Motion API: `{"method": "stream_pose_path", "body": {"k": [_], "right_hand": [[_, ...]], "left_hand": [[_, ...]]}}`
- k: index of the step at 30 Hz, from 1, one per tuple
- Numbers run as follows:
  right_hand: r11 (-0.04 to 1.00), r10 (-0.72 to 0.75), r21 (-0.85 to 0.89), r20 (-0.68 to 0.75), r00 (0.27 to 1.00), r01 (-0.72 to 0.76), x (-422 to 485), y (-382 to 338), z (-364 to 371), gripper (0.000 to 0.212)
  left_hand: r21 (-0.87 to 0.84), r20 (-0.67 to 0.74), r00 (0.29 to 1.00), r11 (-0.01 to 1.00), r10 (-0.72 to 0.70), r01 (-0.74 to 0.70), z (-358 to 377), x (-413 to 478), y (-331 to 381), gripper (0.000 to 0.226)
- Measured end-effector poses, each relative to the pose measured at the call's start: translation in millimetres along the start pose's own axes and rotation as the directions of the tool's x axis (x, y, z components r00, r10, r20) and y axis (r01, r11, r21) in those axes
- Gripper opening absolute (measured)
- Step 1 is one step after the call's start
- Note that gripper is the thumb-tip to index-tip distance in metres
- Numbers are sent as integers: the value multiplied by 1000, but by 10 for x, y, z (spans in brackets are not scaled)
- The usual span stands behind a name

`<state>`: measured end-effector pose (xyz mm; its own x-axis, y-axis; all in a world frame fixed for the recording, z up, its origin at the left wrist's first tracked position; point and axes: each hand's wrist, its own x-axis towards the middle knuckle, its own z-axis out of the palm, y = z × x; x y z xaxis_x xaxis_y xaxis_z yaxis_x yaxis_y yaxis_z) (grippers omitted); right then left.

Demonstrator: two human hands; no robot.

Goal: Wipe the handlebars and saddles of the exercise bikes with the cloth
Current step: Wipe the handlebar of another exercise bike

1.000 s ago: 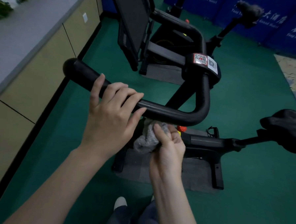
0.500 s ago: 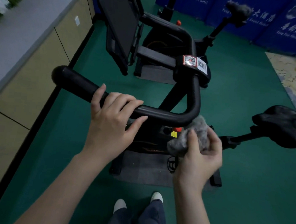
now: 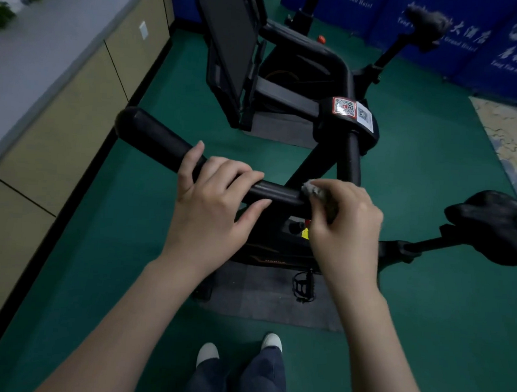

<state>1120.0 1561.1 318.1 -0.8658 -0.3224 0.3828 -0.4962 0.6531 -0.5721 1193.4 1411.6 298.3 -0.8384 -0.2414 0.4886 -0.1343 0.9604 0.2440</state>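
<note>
returning the cloth (image 3: 315, 192) to the handlebar (image 3: 152, 139): half a second back my right hand (image 3: 345, 227) carried it bunched just below the bar's bend, off the surface. now that hand is curled over the near run of the bar, the grey wad pinched under its fingers and pressed against the tube, at 3 o'clock of my left hand (image 3: 212, 205). the left hand is unchanged, fingers wrapped over the bar, steadying it. i read this as a fresh wiping stroke begun on the bar's upper side, with the handlebar not yet finished. the saddle (image 3: 495, 226) sits at 3 o'clock of the hands, touched by neither. the second bike's saddle (image 3: 425, 21) is at 1 o'clock, well apart, also waiting.
</note>
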Motion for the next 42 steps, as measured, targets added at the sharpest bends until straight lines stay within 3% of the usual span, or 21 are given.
{"method": "stream_pose_path", "body": {"k": [3, 7, 10, 13, 16, 21, 27, 30, 34, 42], "right_hand": [[1000, 10, -16, 212, 977, -7, 213, -130, 19, 11], [997, 68, -55, 466, 882, -47, 495, -106, -138, 11], [998, 63, -47, 509, 859, -45, 546, -96, -151, 8], [991, 3, 112, 537, 844, -75, 615, -284, 42, 9], [972, -84, 224, 621, 779, -75, 703, -474, 213, 11], [979, -90, 191, 722, 686, -72, 817, -294, 44, 10], [975, -77, 212, 593, 802, -64, 619, -206, 53, 14], [988, -104, 152, 572, 814, 20, 591, -146, -17, 15], [999, -37, 7, 586, 810, 41, 649, 10, -123, 11], [994, -88, -6, 520, 850, 107, 627, 218, -273, 16]], "left_hand": [[19, 13, 1000, 1000, 16, -17, -29, -12, -2, 38], [46, 11, 1000, 999, 12, -13, -107, -29, -34, 43], [61, -7, 1000, 998, 0, 1, -165, -51, -83, 43], [69, -5, 1000, 998, -3, 3, -191, -63, -120, 44], [88, 6, 1000, 996, -11, 10, -201, -60, -131, 46], [70, 20, 1000, 997, -21, 19, -224, -66, -115, 43], [94, 13, 1000, 995, -16, 15, -215, -53, -109, 40], [109, 17, 999, 994, -34, 32, -187, -45, -47, 40], [82, 55, 998, 997, -17, 13, -110, -12, 62, 41], [-2, 104, 994, 1000, -19, 19, 99, 80, 228, 43]]}}
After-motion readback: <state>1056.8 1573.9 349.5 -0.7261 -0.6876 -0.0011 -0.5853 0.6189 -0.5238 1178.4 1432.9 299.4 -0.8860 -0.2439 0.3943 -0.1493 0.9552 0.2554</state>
